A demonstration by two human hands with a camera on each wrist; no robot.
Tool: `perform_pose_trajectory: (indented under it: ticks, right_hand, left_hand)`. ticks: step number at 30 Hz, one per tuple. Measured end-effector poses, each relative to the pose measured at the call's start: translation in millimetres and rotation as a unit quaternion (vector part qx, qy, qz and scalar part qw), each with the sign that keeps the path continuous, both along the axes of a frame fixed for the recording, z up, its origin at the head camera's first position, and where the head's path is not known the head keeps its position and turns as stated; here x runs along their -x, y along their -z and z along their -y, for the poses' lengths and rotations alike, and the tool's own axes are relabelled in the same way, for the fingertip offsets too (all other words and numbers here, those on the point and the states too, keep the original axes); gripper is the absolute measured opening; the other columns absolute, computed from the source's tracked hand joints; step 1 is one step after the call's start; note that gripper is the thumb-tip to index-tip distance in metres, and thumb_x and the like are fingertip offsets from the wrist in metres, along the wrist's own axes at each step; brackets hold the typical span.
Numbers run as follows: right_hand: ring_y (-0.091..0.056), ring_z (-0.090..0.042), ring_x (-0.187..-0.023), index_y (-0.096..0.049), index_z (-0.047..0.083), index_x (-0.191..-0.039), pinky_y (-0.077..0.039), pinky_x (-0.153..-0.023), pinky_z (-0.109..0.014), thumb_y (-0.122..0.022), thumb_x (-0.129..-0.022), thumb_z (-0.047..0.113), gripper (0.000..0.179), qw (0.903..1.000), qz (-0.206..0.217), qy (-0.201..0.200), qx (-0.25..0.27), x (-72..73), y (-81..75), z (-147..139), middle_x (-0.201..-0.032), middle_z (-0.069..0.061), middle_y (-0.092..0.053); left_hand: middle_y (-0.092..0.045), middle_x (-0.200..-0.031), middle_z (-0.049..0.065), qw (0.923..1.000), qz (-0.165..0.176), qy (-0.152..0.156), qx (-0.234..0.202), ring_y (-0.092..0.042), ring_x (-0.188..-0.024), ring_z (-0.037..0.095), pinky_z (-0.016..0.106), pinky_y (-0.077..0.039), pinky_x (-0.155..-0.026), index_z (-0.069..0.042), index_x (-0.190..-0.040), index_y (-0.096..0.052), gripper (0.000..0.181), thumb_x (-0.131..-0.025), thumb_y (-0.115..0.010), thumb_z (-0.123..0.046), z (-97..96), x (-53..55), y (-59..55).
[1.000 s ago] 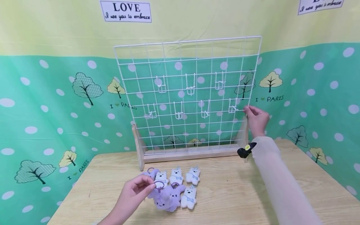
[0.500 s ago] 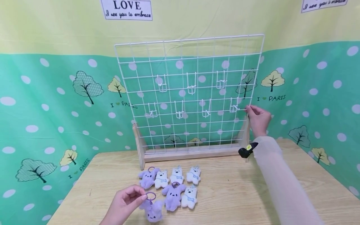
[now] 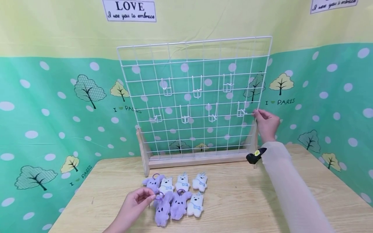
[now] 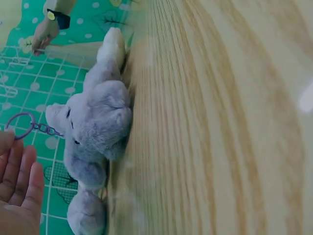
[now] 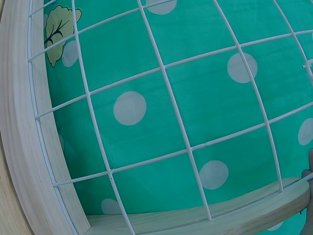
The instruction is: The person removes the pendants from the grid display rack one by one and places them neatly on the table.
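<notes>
My left hand [image 3: 132,207] pinches the purple ring [image 4: 20,126] of a plush keychain, a purple animal [image 3: 162,212] with a small face. In the left wrist view a short chain links the ring to the plush [image 4: 93,122], which shows right at the tabletop. Another purple plush [image 3: 179,205] sits directly to its right, and a third purple plush [image 3: 152,183] is behind. At the right edge of a white wire grid rack [image 3: 193,42], my right hand [image 3: 266,124] pinches the side wire near the wooden post. Several white hooks [image 3: 197,94] hang on the grid in two rows.
Several white bear plushes [image 3: 196,205] with blue scarves lie on the wooden table [image 3: 233,200] beside the purple ones. The rack's wooden base [image 3: 198,160] stands at the back. A patterned green and yellow curtain [image 3: 52,106] hangs behind the table.
The held purple plush swung left and toward the front, then came back up and right beside the other purple plush, the left hand moving with it. The right hand kept its place on the rack.
</notes>
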State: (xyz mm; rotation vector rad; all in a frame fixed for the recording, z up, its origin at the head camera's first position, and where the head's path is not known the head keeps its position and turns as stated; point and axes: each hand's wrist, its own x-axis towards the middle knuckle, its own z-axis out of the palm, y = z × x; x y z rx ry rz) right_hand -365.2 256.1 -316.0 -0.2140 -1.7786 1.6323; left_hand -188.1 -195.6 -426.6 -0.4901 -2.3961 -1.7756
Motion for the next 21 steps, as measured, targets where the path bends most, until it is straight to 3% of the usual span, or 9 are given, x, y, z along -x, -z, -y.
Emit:
perform_pose_trajectory:
  ticks: [5,10,15,21]
  right_hand:
    - [-0.064,-0.003,-0.088,-0.068,0.009,-0.113,-0.051,-0.082,-0.018,-0.068,-0.084,0.035,0.039,1.0000,-0.005,0.000,-0.001,0.6,0.0,0.2,-0.107,-0.004,-0.070]
    - [-0.064,-0.003,-0.087,-0.068,0.008,-0.112,-0.051,-0.081,-0.017,-0.068,-0.084,0.035,0.039,1.0000,-0.008,0.000,0.001,1.2,0.9,0.1,-0.105,-0.002,-0.070]
    - [-0.064,-0.003,-0.086,-0.068,0.008,-0.112,-0.051,-0.081,-0.017,-0.069,-0.084,0.034,0.037,0.9999,-0.011,0.000,0.002,1.7,1.7,0.4,-0.102,-0.001,-0.070]
    - [-0.064,-0.003,-0.087,-0.068,0.009,-0.113,-0.051,-0.082,-0.018,-0.068,-0.084,0.034,0.038,1.0000,-0.006,-0.001,0.000,1.2,0.7,0.4,-0.106,-0.003,-0.070]
  left_hand:
    - [-0.064,-0.088,0.013,0.9958,0.065,-0.064,-0.001,-0.062,-0.077,0.014,0.024,-0.053,-0.069,0.004,-0.089,-0.063,0.011,-0.084,-0.068,-0.005,-2.2,10.5,1.3]
    - [-0.065,-0.085,0.012,0.9937,0.066,-0.089,0.018,-0.062,-0.074,0.017,0.024,-0.054,-0.068,0.002,-0.087,-0.065,0.010,-0.081,-0.070,-0.004,-3.4,19.5,4.7]
    - [-0.065,-0.081,0.009,0.9933,0.052,-0.088,0.055,-0.061,-0.071,0.013,0.021,-0.052,-0.064,0.000,-0.085,-0.066,0.007,-0.080,-0.070,-0.001,-4.9,25.4,9.9]
    - [-0.064,-0.078,0.004,0.9923,0.031,-0.061,0.104,-0.057,-0.070,0.006,0.020,-0.052,-0.066,-0.003,-0.084,-0.065,0.006,-0.081,-0.067,0.002,-5.6,28.8,12.4]
